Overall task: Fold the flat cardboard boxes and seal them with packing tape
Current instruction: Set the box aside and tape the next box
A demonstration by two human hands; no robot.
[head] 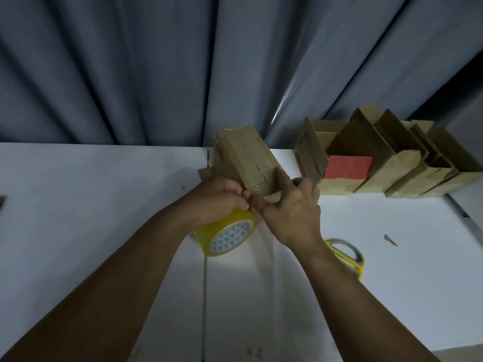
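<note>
A small folded cardboard box (pixel 244 158) is tilted up off the white table (pixel 91 192) in the middle of the view, its far end glossy with tape. My left hand (pixel 217 198) grips a yellow tape roll (pixel 224 236) just below the box and pinches at the box's near corner. My right hand (pixel 292 210) holds the box's near right end, fingers curled round the flap edge. Both hands touch at the box's near end.
Several folded open boxes (pixel 392 163) stand in a row at the back right, one showing a red panel (pixel 347 167). A yellow-handled tool (pixel 347 254) lies by my right wrist. A cardboard scrap (pixel 390 240) lies to the right. A grey curtain (pixel 156 69) hangs behind.
</note>
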